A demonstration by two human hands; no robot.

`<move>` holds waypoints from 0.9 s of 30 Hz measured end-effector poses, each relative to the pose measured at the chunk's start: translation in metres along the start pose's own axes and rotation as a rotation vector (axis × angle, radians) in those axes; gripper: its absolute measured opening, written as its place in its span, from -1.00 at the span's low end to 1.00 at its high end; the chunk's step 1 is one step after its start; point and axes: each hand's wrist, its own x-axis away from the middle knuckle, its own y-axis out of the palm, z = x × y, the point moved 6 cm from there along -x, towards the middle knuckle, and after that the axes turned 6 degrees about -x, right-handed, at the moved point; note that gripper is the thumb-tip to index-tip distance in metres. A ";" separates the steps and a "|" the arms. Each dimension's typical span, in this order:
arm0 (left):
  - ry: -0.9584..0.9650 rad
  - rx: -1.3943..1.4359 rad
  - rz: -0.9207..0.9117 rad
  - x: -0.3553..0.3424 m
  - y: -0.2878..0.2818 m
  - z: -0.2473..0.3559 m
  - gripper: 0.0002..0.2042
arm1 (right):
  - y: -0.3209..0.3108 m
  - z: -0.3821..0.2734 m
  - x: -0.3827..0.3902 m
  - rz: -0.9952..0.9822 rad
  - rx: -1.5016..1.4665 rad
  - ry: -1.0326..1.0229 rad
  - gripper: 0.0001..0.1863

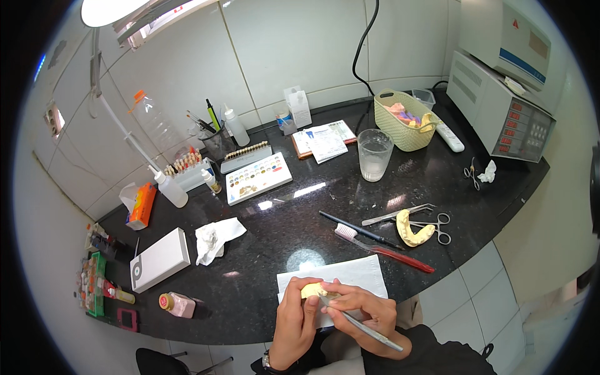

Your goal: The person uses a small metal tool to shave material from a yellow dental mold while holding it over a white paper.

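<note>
The left hand [299, 312] gripped a small yellow dental cast [312, 290] over the white paper towel [350, 275] at the bench [281, 231] edge, steadying it, while the right hand [364, 310] fingers closed pen-style around a slim metal instrument [362, 325] touching it.

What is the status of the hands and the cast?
Left hand holds cast. Right hand works it with tool. Over paper sheet, nothing blocking.

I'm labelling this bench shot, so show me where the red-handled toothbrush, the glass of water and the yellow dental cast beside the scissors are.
red-handled toothbrush [390, 252]: head view, middle of its handle.
glass of water [375, 154]: head view, front wall of the glass.
yellow dental cast [414, 230]: head view, curve of the arch.
</note>
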 end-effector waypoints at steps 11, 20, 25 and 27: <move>0.015 0.015 0.006 -0.001 0.000 0.002 -0.77 | -0.011 0.004 0.002 -0.045 -0.027 0.049 -0.83; 0.185 -0.143 0.005 -0.002 -0.001 0.008 -0.73 | -0.036 -0.006 -0.010 -0.097 0.072 0.042 -0.85; 0.200 -0.340 -0.006 -0.002 0.005 0.016 -0.68 | -0.051 0.001 -0.010 -0.012 0.055 0.079 -0.89; 0.187 -0.369 -0.016 -0.002 0.007 0.015 -0.68 | -0.055 0.006 -0.008 0.014 0.026 0.121 -0.89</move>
